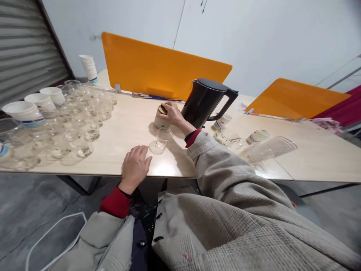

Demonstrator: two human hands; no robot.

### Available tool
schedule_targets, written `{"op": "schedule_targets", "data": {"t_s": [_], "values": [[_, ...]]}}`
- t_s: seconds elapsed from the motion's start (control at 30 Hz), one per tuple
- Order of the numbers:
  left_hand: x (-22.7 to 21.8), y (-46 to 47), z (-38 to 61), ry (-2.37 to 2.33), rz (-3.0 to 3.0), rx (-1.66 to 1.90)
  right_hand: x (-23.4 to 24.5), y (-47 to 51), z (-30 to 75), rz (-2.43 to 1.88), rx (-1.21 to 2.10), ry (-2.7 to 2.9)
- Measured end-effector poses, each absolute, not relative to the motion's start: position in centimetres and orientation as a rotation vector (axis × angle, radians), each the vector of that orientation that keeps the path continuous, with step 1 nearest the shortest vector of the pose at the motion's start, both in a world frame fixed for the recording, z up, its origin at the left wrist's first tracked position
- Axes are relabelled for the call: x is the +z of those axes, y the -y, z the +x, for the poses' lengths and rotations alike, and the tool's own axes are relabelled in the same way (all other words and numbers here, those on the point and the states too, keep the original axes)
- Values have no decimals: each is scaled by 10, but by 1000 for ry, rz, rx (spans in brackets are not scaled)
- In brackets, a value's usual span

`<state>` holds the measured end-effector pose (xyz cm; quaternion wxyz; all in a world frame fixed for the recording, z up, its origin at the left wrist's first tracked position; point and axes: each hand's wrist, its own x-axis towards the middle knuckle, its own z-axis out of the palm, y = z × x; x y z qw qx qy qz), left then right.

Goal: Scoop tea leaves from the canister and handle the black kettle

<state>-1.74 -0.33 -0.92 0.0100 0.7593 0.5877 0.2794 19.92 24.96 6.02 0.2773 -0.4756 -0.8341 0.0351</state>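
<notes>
Jar [159, 121] seemingly under right hand [172, 114]

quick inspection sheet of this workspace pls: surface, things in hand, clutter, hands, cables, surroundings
surface: light wood table, crowded at its left end.
things in hand: white jar with a brown lid; glass cup just in front of it; black kettle beside it.
clutter: many glass cups and paper cups at left; tipped glass at right.
hands: right hand grips the white jar's top; left hand rests on the table edge, holding nothing.
cables: white cable on the floor.
surroundings: orange dividers, grey shutter.
</notes>
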Motion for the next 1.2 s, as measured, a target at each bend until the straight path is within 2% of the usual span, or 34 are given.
{"op": "schedule_targets", "data": {"t_s": [0.33,0.7,0.93,1.03,1.2], "values": [[-4,6,-15,-1841,2361,800,59,-263,194,-1157,139,2382],[-5,4,-16,-1835,2366,814,59,-255,198,-1210,85,2381],[-7,2,-18,-1832,2349,840,68,-208,216,-1283,72,2095],[-8,0,-20,-1826,2354,825,62,-166,228,-1287,202,1905],[-13,-18,-19,-1750,2351,796,34,-107,234,-1285,744,1711]]}}
